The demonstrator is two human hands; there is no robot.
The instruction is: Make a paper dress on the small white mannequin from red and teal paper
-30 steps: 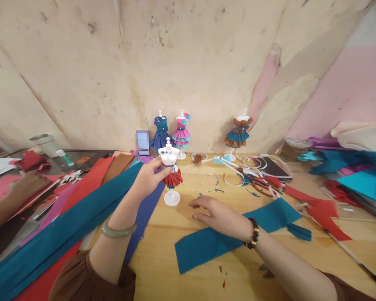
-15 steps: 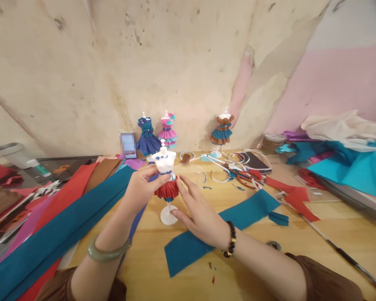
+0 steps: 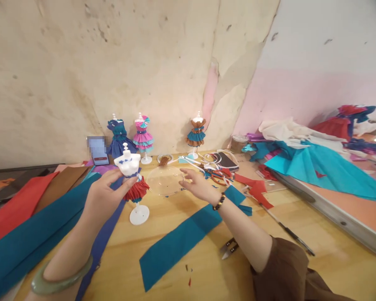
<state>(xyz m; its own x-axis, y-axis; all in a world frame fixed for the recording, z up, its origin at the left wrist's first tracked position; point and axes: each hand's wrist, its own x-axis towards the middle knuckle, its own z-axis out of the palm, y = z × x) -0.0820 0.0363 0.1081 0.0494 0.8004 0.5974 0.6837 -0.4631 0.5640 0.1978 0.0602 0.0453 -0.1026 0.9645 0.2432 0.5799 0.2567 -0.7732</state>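
My left hand [image 3: 103, 198] is closed around the waist of a small white dress-form mannequin [image 3: 127, 164]. The mannequin wears a gathered red skirt [image 3: 138, 189] with teal showing under its hem, and blue trim lies across the chest and waist. Its round white base [image 3: 139, 215] is at the wood tabletop. To the right, my right hand [image 3: 199, 187] is apart from the mannequin, fingers spread and seemingly holding nothing. Those fingertips are near the right edge of a clear round dish [image 3: 161, 184] with small bits in it. Below that hand lies a teal strip [image 3: 178, 238].
Dressed mannequins in blue [image 3: 120, 136], pink [image 3: 143, 136] and brown-teal [image 3: 196, 136] stand along the wall beside a phone [image 3: 97, 150]. Thread snips [image 3: 229, 249] lie under my right forearm. Coloured sheets [image 3: 44, 217] cover the left; turquoise fabric [image 3: 319, 167] is heaped right.
My right hand has left the mannequin's skirt and moved right, towards the clear dish's far side. My left hand still grips the waist. The view has turned to the right.
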